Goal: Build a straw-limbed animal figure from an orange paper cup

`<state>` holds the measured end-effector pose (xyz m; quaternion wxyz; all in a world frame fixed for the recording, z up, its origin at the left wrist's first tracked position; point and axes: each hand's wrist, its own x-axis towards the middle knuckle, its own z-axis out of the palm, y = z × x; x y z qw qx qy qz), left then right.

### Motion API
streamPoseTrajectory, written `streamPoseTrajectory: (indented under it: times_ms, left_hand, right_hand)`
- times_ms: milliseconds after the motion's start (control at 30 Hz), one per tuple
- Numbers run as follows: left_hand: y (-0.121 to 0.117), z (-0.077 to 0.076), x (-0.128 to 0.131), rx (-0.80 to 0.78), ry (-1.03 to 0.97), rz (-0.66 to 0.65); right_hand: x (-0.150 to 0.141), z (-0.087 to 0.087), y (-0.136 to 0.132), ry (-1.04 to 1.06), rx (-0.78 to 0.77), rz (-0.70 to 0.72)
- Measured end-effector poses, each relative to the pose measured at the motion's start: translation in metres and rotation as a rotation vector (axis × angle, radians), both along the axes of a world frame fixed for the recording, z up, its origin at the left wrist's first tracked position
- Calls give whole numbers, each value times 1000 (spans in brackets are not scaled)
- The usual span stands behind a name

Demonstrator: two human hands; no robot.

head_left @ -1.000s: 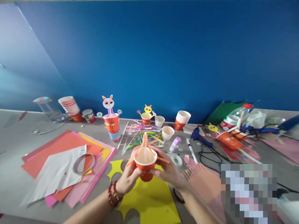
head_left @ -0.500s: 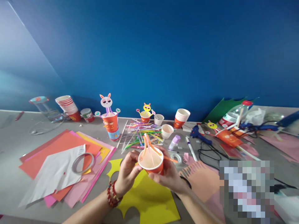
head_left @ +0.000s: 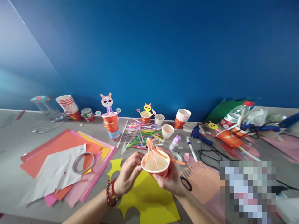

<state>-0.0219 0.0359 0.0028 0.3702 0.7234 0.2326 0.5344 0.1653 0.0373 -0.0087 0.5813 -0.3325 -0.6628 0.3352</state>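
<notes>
A red paper cup (head_left: pixel 155 166) is held above the yellow paper, its open mouth tilted toward me. My right hand (head_left: pixel 170 180) is wrapped around its right side and base, the thumb along the near wall. The curled fingers and thumb of my left hand (head_left: pixel 128 172) close against the cup's left rim; whether a strip end lies between them is hidden. Orange strips, like flattened straws (head_left: pixel 149 147), rise from inside the cup and meet at a tip above it. One orange arm (head_left: pixel 178 161) sticks out to the right through the cup's side.
Yellow paper (head_left: pixel 154 199) with cut-out edges lies beneath. Coloured sheets and a tape roll (head_left: pixel 76 165) are left. Behind are loose straws (head_left: pixel 140 135), a rabbit-topped cup (head_left: pixel 111 121) and cup stacks (head_left: pixel 183 116). A glue stick (head_left: pixel 175 143), marker (head_left: pixel 192 149) and corded glue gun (head_left: pixel 201 135) lie right.
The cup has moved right and tipped its mouth further toward me. My right hand has shifted under and around it, while my left hand has slid up to the left rim.
</notes>
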Motion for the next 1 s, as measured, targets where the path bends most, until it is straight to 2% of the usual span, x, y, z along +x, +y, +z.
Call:
streamPoseTrajectory:
  times_ms: [300,400,633,800,1000]
  left_hand:
    - [-3,1,2,-111,-47,2]
    - [-4,0,3,-100,-50,-12]
    - [-2,-4,4,-128,-116,28]
    - [-1,1,1,-71,-69,95]
    - [2,5,0,-50,-117,125]
  right_hand:
    - [5,16,0,-8,33,-41]
    - [9,19,1,-41,85,-43]
    - [7,23,-2,-109,88,41]
    - [4,20,-4,-118,76,31]
    - [5,7,-1,-116,14,63]
